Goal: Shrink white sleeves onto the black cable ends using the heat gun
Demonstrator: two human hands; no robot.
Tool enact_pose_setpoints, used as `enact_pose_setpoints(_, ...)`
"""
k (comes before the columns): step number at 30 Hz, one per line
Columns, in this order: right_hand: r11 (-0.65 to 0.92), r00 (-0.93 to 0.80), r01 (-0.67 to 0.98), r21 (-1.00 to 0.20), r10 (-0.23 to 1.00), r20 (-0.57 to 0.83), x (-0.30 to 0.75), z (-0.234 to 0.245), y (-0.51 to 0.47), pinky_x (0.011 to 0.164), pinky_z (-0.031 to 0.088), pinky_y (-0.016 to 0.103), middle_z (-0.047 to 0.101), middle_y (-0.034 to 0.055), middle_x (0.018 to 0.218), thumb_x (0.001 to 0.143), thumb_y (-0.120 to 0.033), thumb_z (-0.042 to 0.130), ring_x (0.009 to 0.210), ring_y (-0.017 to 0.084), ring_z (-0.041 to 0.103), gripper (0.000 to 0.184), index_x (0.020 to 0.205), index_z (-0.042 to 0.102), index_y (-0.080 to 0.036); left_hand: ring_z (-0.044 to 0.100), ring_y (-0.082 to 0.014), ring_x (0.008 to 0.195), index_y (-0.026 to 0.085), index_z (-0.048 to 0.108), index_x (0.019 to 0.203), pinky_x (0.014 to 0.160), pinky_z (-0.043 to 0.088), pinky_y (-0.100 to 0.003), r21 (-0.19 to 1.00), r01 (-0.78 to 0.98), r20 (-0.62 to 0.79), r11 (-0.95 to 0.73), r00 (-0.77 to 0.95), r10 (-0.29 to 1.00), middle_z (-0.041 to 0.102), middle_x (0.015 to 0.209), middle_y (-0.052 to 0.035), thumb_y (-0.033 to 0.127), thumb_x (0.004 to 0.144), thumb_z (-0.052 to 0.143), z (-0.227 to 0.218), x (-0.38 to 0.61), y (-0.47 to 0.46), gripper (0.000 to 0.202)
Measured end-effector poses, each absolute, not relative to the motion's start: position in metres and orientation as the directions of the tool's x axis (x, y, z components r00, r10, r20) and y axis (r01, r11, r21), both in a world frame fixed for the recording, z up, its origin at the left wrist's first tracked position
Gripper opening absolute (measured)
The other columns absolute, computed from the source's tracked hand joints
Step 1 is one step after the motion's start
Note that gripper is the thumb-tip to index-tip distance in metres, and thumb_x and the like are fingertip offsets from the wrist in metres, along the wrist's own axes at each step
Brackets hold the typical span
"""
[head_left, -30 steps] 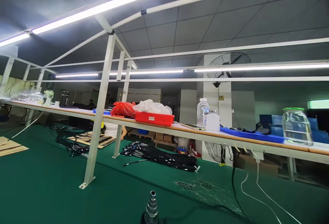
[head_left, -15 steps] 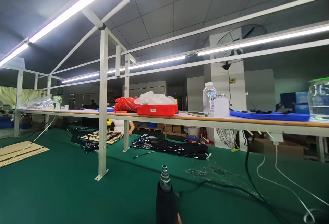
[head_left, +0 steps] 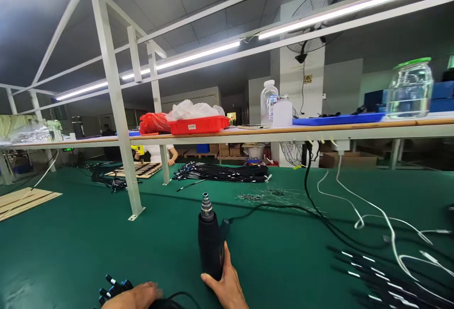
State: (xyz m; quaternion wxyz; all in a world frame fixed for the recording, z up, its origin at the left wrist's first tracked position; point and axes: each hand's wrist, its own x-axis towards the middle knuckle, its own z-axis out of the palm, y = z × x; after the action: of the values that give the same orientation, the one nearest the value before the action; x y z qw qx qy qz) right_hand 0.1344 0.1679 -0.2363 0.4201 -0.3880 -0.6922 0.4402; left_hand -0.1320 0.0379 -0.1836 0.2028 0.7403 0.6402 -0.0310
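Gripping a black heat gun [head_left: 210, 242] upright in the right hand [head_left: 224, 278], stepped metal nozzle [head_left: 206, 206] pointing up, thumb wrapped around the near side of the barrel, the whole thing held out over the green bench [head_left: 71, 252] near the middle of the view. Guessing a light, stiff plastic body, not too slippery, with the safest hold around the black barrel, well clear of the nozzle. Reaching low with the left hand [head_left: 136, 295] at a bunch of black-tipped wire ends [head_left: 117, 287], hands well apart, grip on that side impossible to call since the bottom of the frame cuts it off. Trailing a black cord [head_left: 269, 206] off the gun toward a sprawl of black and white cables [head_left: 379, 271] on the right. Looking past a pile of black harness [head_left: 222, 172] farther along the bench, under a long shelf [head_left: 319, 131] carrying a red tray [head_left: 198, 126].
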Motion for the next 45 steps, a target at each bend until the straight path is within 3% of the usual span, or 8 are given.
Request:
enact_pose_setpoints(9, 0.319, -0.364, 0.173, -0.932, 0.9, 0.241, 0.132, -0.242, 0.169, 0.11, 0.039, 0.044, 0.053, 0.0203, 0.14, 0.075, -0.033, 0.068, 0.133, 0.03, 0.048, 0.108, 0.156, 0.002, -0.005, 0.044, -0.0389, 0.136, 0.005, 0.039, 0.146, 0.115, 0.034, -0.048, 0.042, 0.999, -0.395, -0.033, 0.047, 0.918, 0.046, 0.147, -0.0238, 0.009, 0.048, 0.064, -0.163, -0.105, 0.005, 0.101)
enact_pose_setpoints(14, 0.321, -0.389, 0.184, -0.929, 0.892, 0.231, 0.135, -0.236, 0.167, 0.111, 0.037, 0.047, 0.051, 0.0222, 0.142, 0.076, -0.035, 0.065, 0.133, 0.031, 0.049, 0.109, 0.155, -0.002, -0.001, 0.061, -0.0333, 0.112, 0.016, 0.055, 0.132, 0.099, 0.048, -0.044, 0.008, 1.0, -0.236, -0.028, 0.029, 0.971, 0.065, 0.121, -0.0146, 0.007, 0.053, 0.064, -0.16, -0.098, -0.006, 0.08)
enact_pose_setpoints(22, 0.322, -0.398, 0.201, -0.925, 0.89, 0.223, 0.137, -0.239, 0.17, 0.113, 0.035, 0.044, 0.044, 0.0202, 0.148, 0.076, -0.037, 0.065, 0.136, 0.028, 0.045, 0.107, 0.156, 0.0, -0.005, 0.052, -0.0289, 0.121, 0.023, 0.059, 0.121, 0.111, 0.03, -0.052, -0.121, 0.978, 0.126, -0.171, 0.186, 0.975, 0.061, 0.123, -0.0123, -0.004, 0.083, 0.035, -0.102, -0.114, 0.009, 0.053)
enact_pose_setpoints(27, 0.362, -0.364, 0.211, -0.908, 0.891, 0.271, 0.133, -0.246, 0.172, 0.115, 0.034, 0.044, 0.038, 0.0219, 0.151, 0.078, -0.045, 0.06, 0.138, 0.028, 0.043, 0.105, 0.155, 0.004, -0.002, 0.035, -0.0339, 0.142, 0.02, 0.059, 0.127, 0.117, 0.015, -0.06, -0.124, 0.991, -0.013, 0.05, -0.052, 0.999, 0.049, 0.145, -0.0152, -0.005, 0.077, 0.046, -0.116, -0.18, -0.024, 0.058)
enact_pose_setpoints(31, 0.375, -0.333, 0.18, -0.91, 0.893, 0.302, 0.132, -0.244, 0.17, 0.112, 0.037, 0.047, 0.045, 0.0209, 0.147, 0.077, -0.046, 0.063, 0.134, 0.031, 0.048, 0.102, 0.155, 0.01, -0.006, 0.051, -0.0414, 0.125, 0.015, 0.064, 0.113, 0.105, 0.036, -0.061, -0.084, 0.971, -0.124, 0.224, -0.233, 0.964, 0.061, 0.127, -0.0191, 0.002, 0.059, 0.064, -0.127, -0.212, -0.049, 0.056)
enact_pose_setpoints(37, 0.36, -0.339, 0.197, -0.912, 0.898, 0.281, 0.133, -0.245, 0.172, 0.111, 0.038, 0.046, 0.047, 0.0199, 0.146, 0.076, -0.045, 0.064, 0.133, 0.031, 0.049, 0.102, 0.155, 0.01, -0.008, 0.049, -0.0198, 0.127, 0.025, 0.05, 0.133, 0.111, 0.037, -0.031, 0.126, 0.992, -0.073, 0.005, 0.004, 0.997, 0.054, 0.139, -0.0051, 0.017, 0.078, 0.059, -0.121, -0.152, -0.026, 0.057)
enact_pose_setpoints(41, 0.354, -0.324, 0.2, -0.914, 0.904, 0.279, 0.133, -0.25, 0.174, 0.111, 0.038, 0.048, 0.046, 0.0225, 0.146, 0.075, -0.046, 0.065, 0.132, 0.032, 0.049, 0.104, 0.154, 0.012, -0.006, 0.047, -0.0253, 0.13, 0.028, 0.044, 0.141, 0.114, 0.034, -0.035, 0.37, 0.861, -0.038, -0.348, 0.388, 0.921, 0.052, 0.142, -0.0048, 0.035, 0.079, 0.067, -0.13, -0.09, 0.0, 0.066)
enact_pose_setpoints(45, 0.371, -0.338, 0.206, -0.906, 0.896, 0.29, 0.133, -0.251, 0.175, 0.111, 0.037, 0.047, 0.044, 0.0244, 0.147, 0.075, -0.05, 0.061, 0.133, 0.032, 0.048, 0.105, 0.154, 0.009, -0.003, 0.053, -0.0259, 0.122, 0.033, 0.051, 0.135, 0.109, 0.038, -0.039, 0.324, 0.836, -0.063, -0.444, 0.487, 0.871, 0.055, 0.134, -0.0047, 0.027, 0.086, 0.058, -0.158, -0.069, 0.014, 0.05)
